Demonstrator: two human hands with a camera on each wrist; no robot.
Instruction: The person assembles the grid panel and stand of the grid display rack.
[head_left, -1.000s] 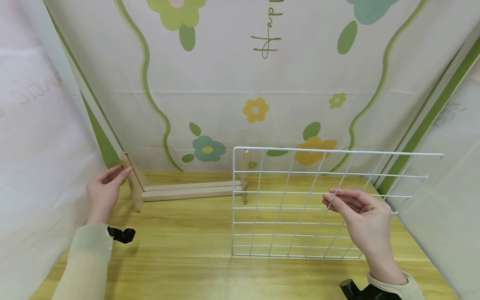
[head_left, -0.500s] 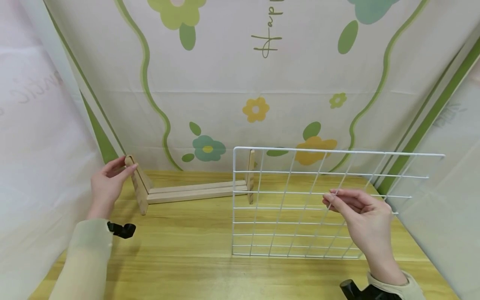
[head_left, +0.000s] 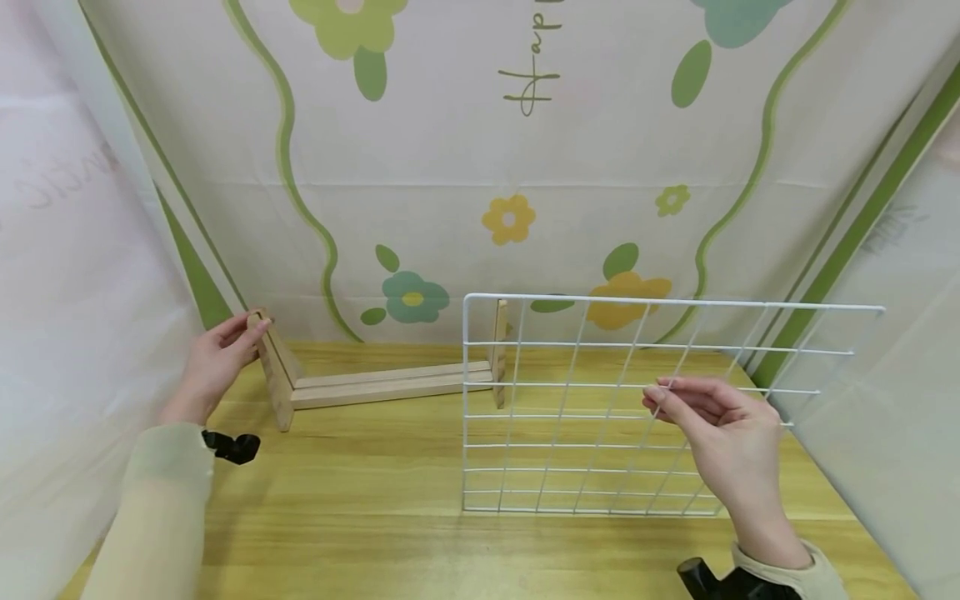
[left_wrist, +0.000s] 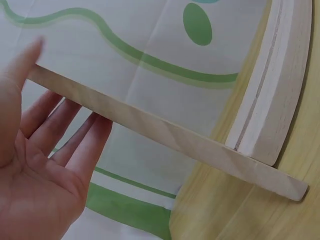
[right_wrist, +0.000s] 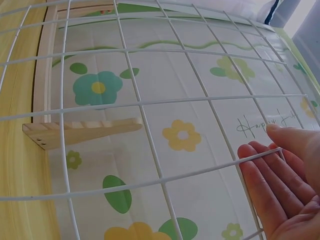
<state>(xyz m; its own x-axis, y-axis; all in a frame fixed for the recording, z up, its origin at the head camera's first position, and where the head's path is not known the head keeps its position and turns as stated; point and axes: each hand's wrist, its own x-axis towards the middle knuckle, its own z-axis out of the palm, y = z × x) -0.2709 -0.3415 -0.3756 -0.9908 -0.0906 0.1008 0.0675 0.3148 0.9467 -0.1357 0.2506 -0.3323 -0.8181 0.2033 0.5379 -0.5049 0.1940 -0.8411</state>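
Observation:
A light wooden stand (head_left: 390,387) rests on the table, with two end uprights joined by a grooved crossbar. My left hand (head_left: 217,358) holds the top of its left upright (left_wrist: 165,135); the fingertips pass behind the wood in the left wrist view, and the thumb lies across its upper end. A white wire grid panel (head_left: 573,382) stands upright at the right, partly in front of the stand's right upright (right_wrist: 82,131). Its wire is pinched between thumb and fingers of my right hand (head_left: 723,433), which is also seen in the right wrist view.
The wood-grain table (head_left: 360,500) runs up to a white flowered cloth (head_left: 420,150) at the back. Cloth also hangs at the left and right sides. Black wrist cameras (head_left: 232,447) sit on both sleeves.
The left hand has taken hold of the upright's top, and the stand has shifted slightly right and tilted. Over the last half second it barely moves. The right hand and grid panel stay put.

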